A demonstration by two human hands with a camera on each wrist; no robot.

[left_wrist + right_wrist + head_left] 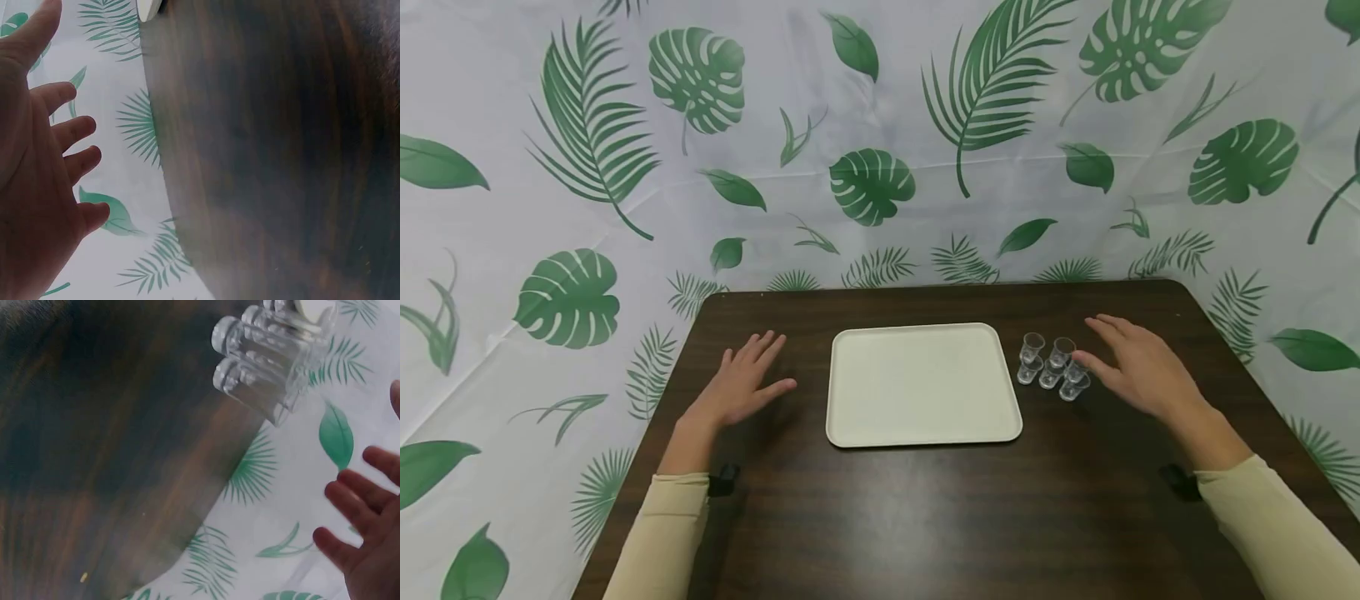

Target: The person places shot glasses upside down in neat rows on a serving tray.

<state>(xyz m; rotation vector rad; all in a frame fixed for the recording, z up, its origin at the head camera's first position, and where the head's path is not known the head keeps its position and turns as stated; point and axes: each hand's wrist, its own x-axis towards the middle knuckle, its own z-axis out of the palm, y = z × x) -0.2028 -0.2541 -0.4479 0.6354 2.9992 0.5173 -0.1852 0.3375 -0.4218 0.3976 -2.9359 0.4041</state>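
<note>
A cream rectangular tray lies flat in the middle of the dark table. Just right of it stand several small clear shot glasses, grouped close together in two rows. My left hand hovers over the table left of the tray, fingers spread, holding nothing. On the other side my right hand hangs beside the glasses, its thumb overlapping one of them in the head view. In the right wrist view a gap shows between the hand and the shot glasses. Its fingers are loosely extended around nothing.
Dark wood-grain table with rounded far corners. Behind and beside it hangs a white cloth printed with green leaves. Dark wrist devices show below both wrists. One tray corner enters the left wrist view.
</note>
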